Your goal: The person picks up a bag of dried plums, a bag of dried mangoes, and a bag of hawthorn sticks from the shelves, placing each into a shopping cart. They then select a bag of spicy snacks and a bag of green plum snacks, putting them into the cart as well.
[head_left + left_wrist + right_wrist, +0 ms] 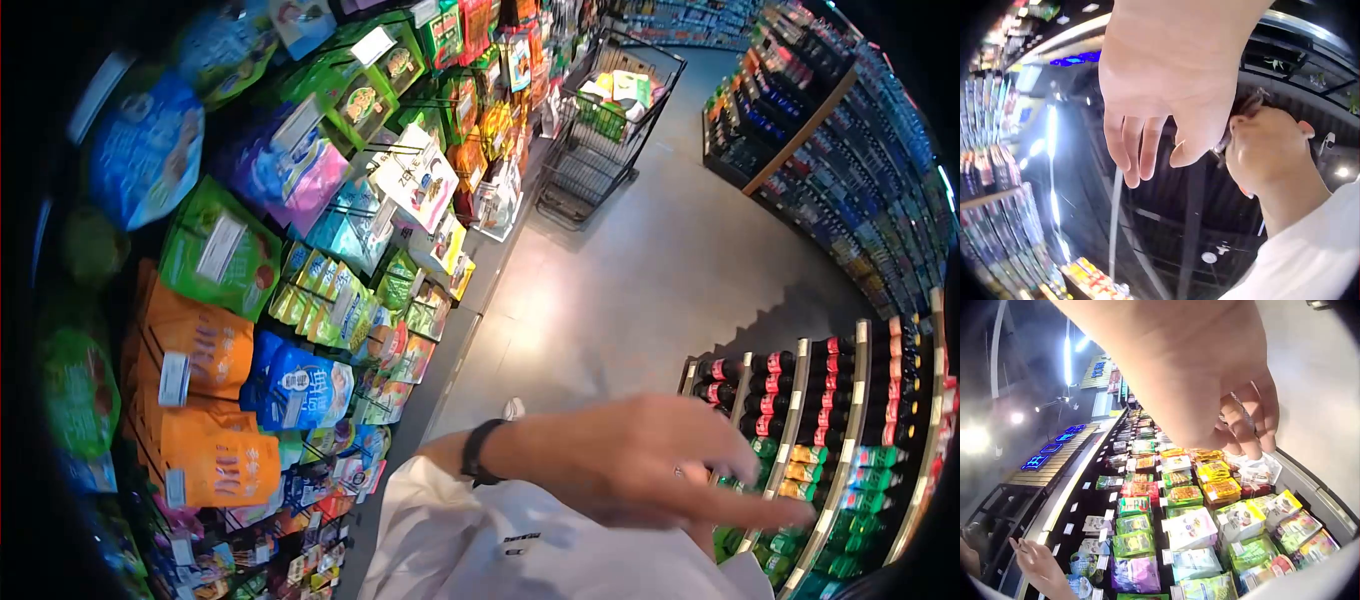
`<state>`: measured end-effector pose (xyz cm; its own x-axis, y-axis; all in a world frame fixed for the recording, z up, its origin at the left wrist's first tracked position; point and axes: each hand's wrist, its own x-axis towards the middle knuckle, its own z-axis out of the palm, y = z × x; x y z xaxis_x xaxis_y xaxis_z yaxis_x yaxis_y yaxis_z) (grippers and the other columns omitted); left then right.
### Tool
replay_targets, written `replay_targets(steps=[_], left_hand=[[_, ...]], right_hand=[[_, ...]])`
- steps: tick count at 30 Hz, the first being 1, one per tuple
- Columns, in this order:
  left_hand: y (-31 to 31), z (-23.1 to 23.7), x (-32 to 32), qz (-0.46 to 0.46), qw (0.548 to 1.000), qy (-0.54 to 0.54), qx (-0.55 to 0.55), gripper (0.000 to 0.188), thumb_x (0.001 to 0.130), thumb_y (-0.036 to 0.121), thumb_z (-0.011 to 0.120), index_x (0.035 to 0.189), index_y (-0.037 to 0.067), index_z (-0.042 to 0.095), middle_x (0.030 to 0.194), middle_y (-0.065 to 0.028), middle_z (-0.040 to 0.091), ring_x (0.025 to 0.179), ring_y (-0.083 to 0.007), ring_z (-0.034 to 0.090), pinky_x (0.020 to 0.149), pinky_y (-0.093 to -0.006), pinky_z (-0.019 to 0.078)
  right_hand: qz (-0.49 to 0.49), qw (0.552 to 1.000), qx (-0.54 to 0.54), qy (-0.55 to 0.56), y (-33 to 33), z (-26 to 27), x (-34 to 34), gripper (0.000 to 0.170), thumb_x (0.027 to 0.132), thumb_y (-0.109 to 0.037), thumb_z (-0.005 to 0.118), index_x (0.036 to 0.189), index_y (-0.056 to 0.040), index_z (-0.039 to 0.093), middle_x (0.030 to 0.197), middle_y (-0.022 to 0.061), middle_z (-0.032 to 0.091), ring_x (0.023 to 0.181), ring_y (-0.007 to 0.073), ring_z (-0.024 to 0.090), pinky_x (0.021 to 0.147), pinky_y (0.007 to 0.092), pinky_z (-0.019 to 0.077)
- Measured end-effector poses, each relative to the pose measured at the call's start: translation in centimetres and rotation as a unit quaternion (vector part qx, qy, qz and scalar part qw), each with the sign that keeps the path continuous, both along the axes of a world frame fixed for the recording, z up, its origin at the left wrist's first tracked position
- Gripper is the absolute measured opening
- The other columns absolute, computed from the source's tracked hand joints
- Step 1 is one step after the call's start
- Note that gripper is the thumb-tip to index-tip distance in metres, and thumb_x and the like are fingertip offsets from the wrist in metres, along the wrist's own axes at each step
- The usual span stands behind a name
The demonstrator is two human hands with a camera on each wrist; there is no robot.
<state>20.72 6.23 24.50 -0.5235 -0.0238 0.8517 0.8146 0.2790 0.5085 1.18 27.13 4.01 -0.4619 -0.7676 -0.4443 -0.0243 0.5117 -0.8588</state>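
My left hand (630,460), blurred, reaches across in front of the white shirt (540,550) in the head view, a black band (482,450) round its wrist. In the left wrist view the same hand (1163,81) hangs with loose fingers and thumb, holding nothing. My right hand (1191,369) fills the top of the right wrist view, its fingers loosely bent, with no package in them. Packaged snacks hang beyond it, the nearest in view being yellow bags (1219,487) and white packs (1191,531). In the head view the right hand is not clearly seen.
A black shopping cart (590,150) with goods in it stands up the aisle. Snack racks with orange bags (215,350) line the left. Bottle shelves (820,400) stand at lower right. Another hand (1041,569) shows low in the right wrist view.
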Motion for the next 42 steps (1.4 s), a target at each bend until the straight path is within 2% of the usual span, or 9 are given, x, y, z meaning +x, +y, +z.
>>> replay_targets(steps=[4, 6, 13, 24, 27, 35, 37, 39, 42], left_hand=[[-3.7, 0.7, -8.2, -0.140, 0.990, 0.032, 0.001, 0.049, 0.090, 0.017, 0.067, 0.138, 0.009, 0.061, 0.089, -0.0128, 0.061, 0.077, -0.0318, 0.064, 0.066, -0.0426, 0.0527], [-6.0, 0.6, -12.1, -0.105, 0.994, 0.041, -0.006, 0.037, 0.094, 0.015, 0.063, 0.130, 0.019, 0.070, 0.118, -0.0160, 0.067, 0.101, -0.0330, 0.066, 0.080, -0.0413, 0.0543], [-10.9, -2.6, -31.7, -0.051, 0.990, 0.072, 0.109, 0.032, 0.101, 0.014, 0.055, 0.131, 0.017, 0.068, 0.117, -0.0170, 0.066, 0.097, -0.0352, 0.067, 0.077, -0.0430, 0.0552], [-26.7, 2.9, -50.6, -0.097, 0.959, -0.253, -0.084, 0.036, 0.094, 0.025, 0.065, 0.130, 0.019, 0.065, 0.114, -0.0089, 0.063, 0.089, -0.0320, 0.066, 0.072, -0.0447, 0.0550], [-30.9, 0.1, -54.8, -0.012, 0.984, -0.167, -0.062, 0.030, 0.085, 0.019, 0.070, 0.114, 0.013, 0.065, 0.091, -0.0123, 0.060, 0.071, -0.0322, 0.063, 0.055, -0.0430, 0.0502], [-45.9, -2.9, -62.1, 0.024, 0.998, 0.037, 0.055, 0.032, 0.083, 0.018, 0.070, 0.114, 0.023, 0.067, 0.098, -0.0121, 0.060, 0.071, -0.0297, 0.063, 0.050, -0.0422, 0.0487], [-50.4, -3.4, -64.7, 0.182, 0.974, 0.121, -0.050, 0.045, 0.092, 0.027, 0.065, 0.136, 0.026, 0.057, 0.121, -0.0127, 0.061, 0.099, -0.0332, 0.064, 0.075, -0.0621, 0.0470], [-54.7, -3.6, -66.4, 0.245, 0.960, 0.086, -0.107, 0.049, 0.092, 0.026, 0.066, 0.141, 0.026, 0.057, 0.119, -0.0121, 0.061, 0.100, -0.0324, 0.064, 0.077, -0.0618, 0.0484], [-61.5, -2.6, -65.1, 0.225, 0.967, -0.081, -0.092, 0.041, 0.085, 0.015, 0.071, 0.126, 0.018, 0.068, 0.092, -0.0088, 0.062, 0.075, -0.0264, 0.064, 0.060, -0.0388, 0.0534]], right_hand=[[-0.021, 0.996, -0.082, -0.016, -3.1, -6.5, -7.1, 0.026, 0.108, -0.017, 0.051, 0.118, 0.0023, 0.066, 0.102, 0.0089, 0.073, 0.100, 0.0154, 0.067, 0.092, 0.0306, 0.0514], [-0.027, 0.997, -0.068, -0.034, -5.8, -6.5, -9.8, 0.026, 0.108, -0.017, 0.051, 0.118, 0.0024, 0.066, 0.102, 0.0086, 0.073, 0.100, 0.0163, 0.067, 0.094, 0.0309, 0.0506], [-0.063, 0.986, -0.145, -0.047, -13.5, -15.5, -25.4, 0.026, 0.109, -0.021, 0.053, 0.118, -0.0015, 0.066, 0.101, 0.0056, 0.070, 0.099, 0.0141, 0.063, 0.093, 0.0303, 0.0478], [-0.032, 0.989, -0.132, -0.052, -29.2, -8.3, -48.5, 0.024, 0.109, -0.015, 0.051, 0.120, 0.0019, 0.065, 0.103, 0.0096, 0.071, 0.102, 0.0168, 0.066, 0.097, 0.0320, 0.0507], [-0.008, 0.994, -0.100, -0.033, -34.6, -8.0, -52.7, 0.024, 0.109, -0.015, 0.051, 0.119, 0.0022, 0.065, 0.102, 0.0089, 0.072, 0.100, 0.0157, 0.066, 0.096, 0.0312, 0.0502], [0.052, 0.994, -0.089, -0.029, -51.0, -8.6, -62.7, 0.024, 0.108, -0.016, 0.053, 0.117, 0.0029, 0.066, 0.102, 0.0077, 0.071, 0.098, 0.0140, 0.064, 0.094, 0.0295, 0.0494], [0.060, 0.995, -0.077, -0.016, -55.6, -7.9, -64.9, 0.024, 0.108, -0.016, 0.053, 0.117, 0.0031, 0.066, 0.102, 0.0077, 0.071, 0.098, 0.0139, 0.064, 0.094, 0.0298, 0.0496], [0.077, 0.993, -0.083, -0.018, -60.3, -7.2, -67.4, 0.024, 0.108, -0.016, 0.054, 0.117, 0.0030, 0.066, 0.102, 0.0079, 0.071, 0.098, 0.0137, 0.064, 0.095, 0.0303, 0.0498], [0.044, 0.996, -0.047, -0.058, -66.1, -5.5, -70.8, 0.024, 0.108, -0.016, 0.055, 0.117, 0.0030, 0.065, 0.102, 0.0078, 0.071, 0.099, 0.0134, 0.064, 0.094, 0.0304, 0.0505]])
